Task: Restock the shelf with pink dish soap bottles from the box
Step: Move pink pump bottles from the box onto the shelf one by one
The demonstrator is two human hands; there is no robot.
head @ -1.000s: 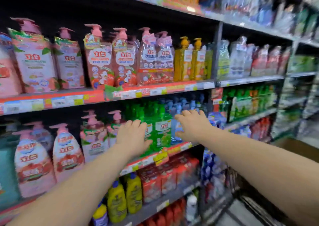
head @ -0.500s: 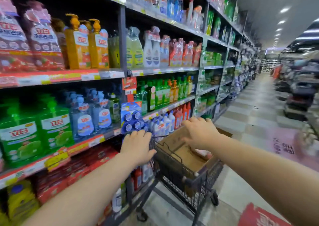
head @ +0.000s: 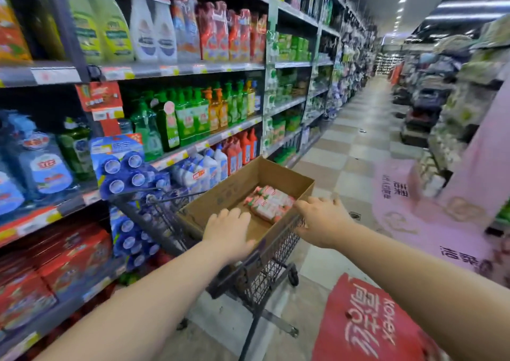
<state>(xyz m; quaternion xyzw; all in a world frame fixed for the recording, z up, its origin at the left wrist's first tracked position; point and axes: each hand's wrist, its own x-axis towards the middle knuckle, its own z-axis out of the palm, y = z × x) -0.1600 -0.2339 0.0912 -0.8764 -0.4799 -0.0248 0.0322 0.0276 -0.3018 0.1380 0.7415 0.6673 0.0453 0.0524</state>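
Lying in box [head: 220, 195]: pink bottles [head: 271, 203]

Aisle view: the wire cart [head: 265, 272] stood on the checkered floor [head: 345, 167] just beside the shelving to my left, carrying an open cardboard box [head: 220, 195]. A few pink dish soap bottles [head: 271, 202] lay flat on the box's bottom, toward its far right corner. On the floor near the cart lay a red sticker [head: 367, 322] and, farther on, a pink sticker [head: 430, 231]. The middle shelf [head: 220, 136] held upright green bottles [head: 190, 118]. The upper shelf [head: 193, 69] carried refill pouches [head: 220, 32], and white bottles [head: 209, 165] stood on the one below.
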